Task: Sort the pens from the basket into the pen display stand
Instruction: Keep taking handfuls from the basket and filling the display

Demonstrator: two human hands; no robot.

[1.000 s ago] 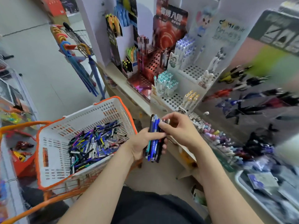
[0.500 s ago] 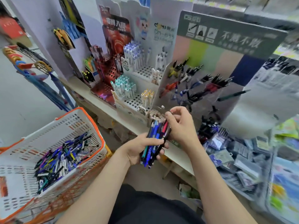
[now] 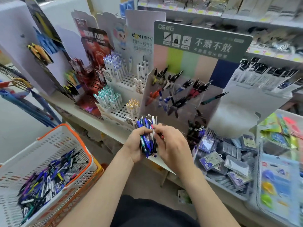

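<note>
Left hand (image 3: 136,143) low in the middle of the head view, fingers curled tight round a bunch of pens (image 3: 146,141). Mostly blue ones, with a few white and dark. Long way of the bunch: standing nearly straight, top ends fanned out and leaning away toward the shelf (image 3: 105,127), bottom ends poking out under the fist. Right hand (image 3: 172,145) pressed against the bunch from the right side, fingertips bent in and pinching what looks like one red pen (image 3: 160,134) at its edge. Most of that pen hidden by fingers.

Pen display stand (image 3: 193,63) right behind the hands and higher up, a bit to the right: green sign on top, colour stripes, clear pockets with dark, red and blue pens leaning out. Right hand nearer to it than left, so likely the one to reach. Next move, at a guess: lift the red pen up and forward to the pocket with the other red ones, up and a little left of the fingertips, tilted to match.

Basket (image 3: 54,141) down on the left, well apart from both hands, white with an orange rim. Heap of loose pens (image 3: 47,176) inside, so plenty left to sort.

White stands with round holes (image 3: 124,81) left of the green one, some holding white pens.
</note>
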